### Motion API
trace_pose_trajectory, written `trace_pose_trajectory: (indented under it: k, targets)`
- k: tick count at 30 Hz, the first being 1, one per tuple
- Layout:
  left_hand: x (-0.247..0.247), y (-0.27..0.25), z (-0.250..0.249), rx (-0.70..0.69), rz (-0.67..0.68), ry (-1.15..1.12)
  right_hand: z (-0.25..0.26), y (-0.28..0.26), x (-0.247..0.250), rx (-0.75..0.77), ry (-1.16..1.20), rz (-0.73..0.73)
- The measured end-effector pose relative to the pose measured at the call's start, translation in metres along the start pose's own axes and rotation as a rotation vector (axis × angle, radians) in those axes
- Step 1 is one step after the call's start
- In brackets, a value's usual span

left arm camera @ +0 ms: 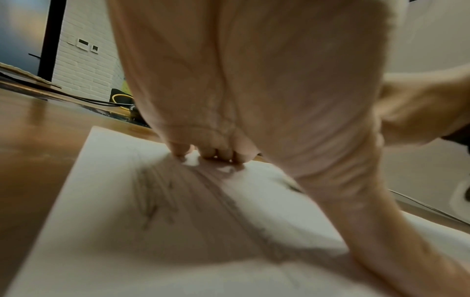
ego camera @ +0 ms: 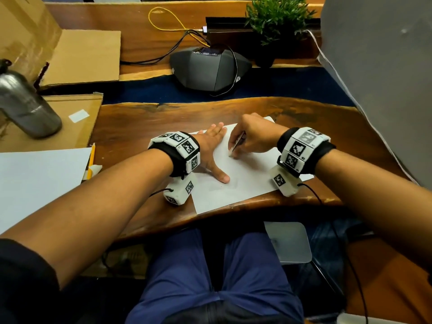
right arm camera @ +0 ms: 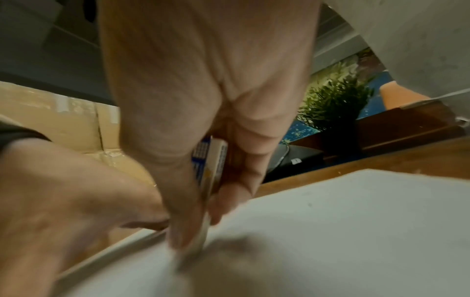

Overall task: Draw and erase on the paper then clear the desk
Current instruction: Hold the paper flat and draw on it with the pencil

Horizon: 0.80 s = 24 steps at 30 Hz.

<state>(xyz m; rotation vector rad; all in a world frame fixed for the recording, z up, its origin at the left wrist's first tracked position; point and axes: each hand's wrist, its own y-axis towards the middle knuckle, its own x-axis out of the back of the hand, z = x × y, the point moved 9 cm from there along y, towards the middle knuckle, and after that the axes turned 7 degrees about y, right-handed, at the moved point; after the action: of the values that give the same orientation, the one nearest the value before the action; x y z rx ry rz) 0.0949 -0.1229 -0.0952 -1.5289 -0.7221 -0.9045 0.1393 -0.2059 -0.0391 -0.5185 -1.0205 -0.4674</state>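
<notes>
A white sheet of paper (ego camera: 247, 183) lies on the wooden desk (ego camera: 145, 122) near its front edge. My left hand (ego camera: 216, 153) presses flat on the sheet's left part, fingers straight and thumb spread. My right hand (ego camera: 235, 152) grips an eraser (ego camera: 238, 144) in a printed sleeve, its tip down on the paper. In the right wrist view the eraser (right arm camera: 211, 166) sits between thumb and fingers, blurred at the paper (right arm camera: 356, 221). Under my left hand (left arm camera: 229, 100), the left wrist view shows faint grey pencil marks (left arm camera: 152, 197) on the paper (left arm camera: 101, 241).
A yellow pencil (ego camera: 91, 160) and a stack of white sheets (ego camera: 39, 178) lie at the left. Behind them are a metal bottle (ego camera: 25, 106) and cardboard (ego camera: 81, 57). A conference phone (ego camera: 208, 66) with cables and a plant (ego camera: 275, 19) stand at the back.
</notes>
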Motion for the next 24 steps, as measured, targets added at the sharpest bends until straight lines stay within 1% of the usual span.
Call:
trace_pose_trajectory:
  k: [1,2,3,5,6,7,8,9,12,13,14,16,17,18,22,24]
  targets:
    - [0.000,0.000,0.000,-0.001,0.001,0.002,0.004,0.000,-0.003,0.014,-0.027,0.061]
    - [0.000,0.001,0.000,-0.004,0.000,0.005,0.007,0.002,-0.002,0.023,-0.045,0.058]
    - [0.000,0.002,-0.001,-0.009,-0.001,0.007,0.007,0.006,0.005,0.024,-0.048,0.002]
    - [-0.001,0.004,0.001,-0.009,-0.001,-0.006,0.004,0.014,0.016,0.004,-0.028,-0.158]
    - [-0.002,0.004,0.001,-0.008,-0.002,-0.006,0.003,0.016,0.018,-0.001,-0.018,-0.210]
    - [-0.001,0.004,0.002,-0.004,-0.004,0.000,0.003,0.016,0.016,0.008,-0.018,-0.231]
    - [-0.001,0.003,0.002,-0.005,-0.006,0.007,0.005,0.014,0.012,0.024,-0.028,-0.218]
    - [-0.001,0.003,0.002,-0.006,-0.009,0.012,0.005,0.010,0.006,0.031,-0.040,-0.167]
    - [-0.001,0.003,0.002,-0.006,-0.009,0.018,0.006,0.000,-0.006,0.011,-0.076,0.078]
    - [-0.001,0.003,0.002,-0.008,-0.010,0.023,0.008,0.000,-0.005,0.007,-0.088,0.107]
    - [-0.001,0.003,0.002,-0.010,-0.013,0.025,0.009,0.004,-0.002,0.013,-0.100,0.080]
    - [0.000,0.003,0.001,-0.017,-0.018,0.019,0.009,0.011,0.010,0.016,-0.079,-0.071]
    - [-0.001,0.003,-0.001,-0.019,-0.019,0.014,0.006,0.011,0.014,-0.004,-0.059,-0.119]
    - [0.000,0.002,-0.001,-0.017,-0.022,0.015,0.000,0.011,0.016,-0.032,-0.039,-0.133]
    - [0.000,0.000,0.000,-0.024,-0.041,0.011,-0.036,-0.008,0.031,-0.202,0.030,-0.108]
    - [-0.001,-0.001,-0.001,-0.033,-0.037,0.009,-0.056,-0.019,0.033,-0.280,0.024,-0.065]
